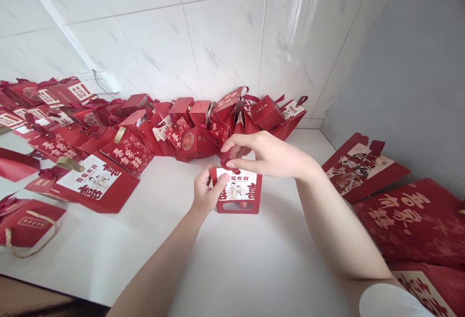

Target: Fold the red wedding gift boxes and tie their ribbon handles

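Note:
A small red gift box (pixel 256 204) stands upright on the white table in front of me. Its white label carries a cartoon couple and red characters, and through a clear window near its base shows something round and shiny. My left hand (pixel 207 192) grips the box's left side, thumb across the front. Above the box's top edge, my right hand (pixel 267 154) pinches a dark red ribbon (pixel 225 161) between thumb and fingers. Part of the ribbon is hidden by the fingers.
Many red gift boxes (pixel 199 142) crowd the table along the tiled wall and to the left. A box with a rope handle (pixel 32 225) lies at the left edge. Larger red bags (pixel 410 220) lie on the right. A white power strip (pixel 98 83) sits against the wall.

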Motion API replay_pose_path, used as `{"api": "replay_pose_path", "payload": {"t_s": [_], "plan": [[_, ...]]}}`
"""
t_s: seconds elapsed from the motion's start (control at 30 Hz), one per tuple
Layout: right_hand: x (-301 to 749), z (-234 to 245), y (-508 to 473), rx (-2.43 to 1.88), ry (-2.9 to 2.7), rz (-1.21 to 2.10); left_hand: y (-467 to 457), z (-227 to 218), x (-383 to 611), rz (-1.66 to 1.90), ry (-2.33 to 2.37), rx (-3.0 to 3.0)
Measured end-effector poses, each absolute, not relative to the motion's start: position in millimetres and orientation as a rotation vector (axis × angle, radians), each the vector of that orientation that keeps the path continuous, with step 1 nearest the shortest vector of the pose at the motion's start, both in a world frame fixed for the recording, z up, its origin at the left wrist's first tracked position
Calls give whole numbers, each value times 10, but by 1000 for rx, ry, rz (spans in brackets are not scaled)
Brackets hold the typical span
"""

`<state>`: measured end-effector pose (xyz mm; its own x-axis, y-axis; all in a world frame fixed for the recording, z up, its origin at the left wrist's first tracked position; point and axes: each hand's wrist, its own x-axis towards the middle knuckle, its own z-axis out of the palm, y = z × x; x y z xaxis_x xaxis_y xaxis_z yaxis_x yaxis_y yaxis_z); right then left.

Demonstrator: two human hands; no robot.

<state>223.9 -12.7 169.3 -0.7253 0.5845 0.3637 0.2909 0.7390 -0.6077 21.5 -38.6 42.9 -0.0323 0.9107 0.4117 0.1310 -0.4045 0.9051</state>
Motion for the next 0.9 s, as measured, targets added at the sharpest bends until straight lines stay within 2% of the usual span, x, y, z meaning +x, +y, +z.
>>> {"api": "replay_pose_path", "payload": {"t_s": [0.3, 0.53, 0.9], "plan": [[2197, 1607, -98, -655, -2476, 682, -430, 495, 235, 1467, 1056, 1539], [2146, 1541, -20, -698, -2319, 589, -418, 586, 190, 1572, 1231, 1617], [1883, 1304, 98, -597, -2120, 791, -291, 563, 44, 1633, 1295, 1550]]}}
